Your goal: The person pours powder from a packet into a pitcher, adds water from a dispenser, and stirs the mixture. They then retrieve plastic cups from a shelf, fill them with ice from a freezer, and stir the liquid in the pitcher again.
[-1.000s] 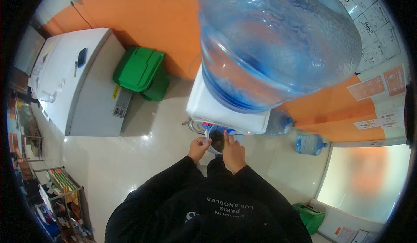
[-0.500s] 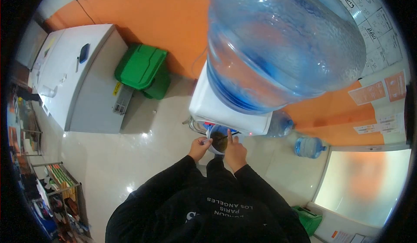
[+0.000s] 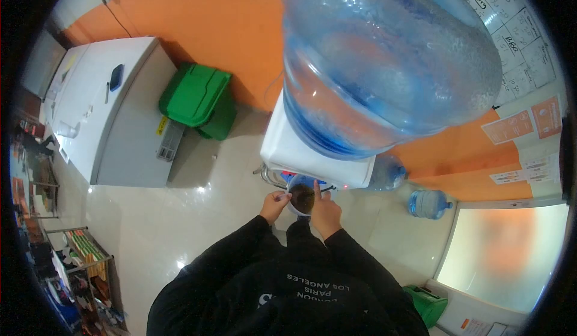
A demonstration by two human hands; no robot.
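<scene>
A white water dispenser (image 3: 318,165) stands in front of me with a large blue bottle (image 3: 384,66) on top. Below its front edge is a round light container (image 3: 294,208) with dark contents (image 3: 302,198). My left hand (image 3: 274,206) pinches the container's left rim. My right hand (image 3: 326,211) is at the container's right side, its index finger stretched up toward the dispenser's front; the other fingers are curled and partly hidden. Blue and red parts of the dispenser show just above the container.
A white freezer (image 3: 102,96) with a phone (image 3: 116,77) and a cup (image 3: 67,129) on it stands left, beside a green bin (image 3: 195,96). Water bottles (image 3: 428,204) lie on the floor to the right. A shelf rack (image 3: 84,249) is at lower left.
The view has shifted slightly. The contents of the container look darker and smoother. Both hands keep nearly the same position.
</scene>
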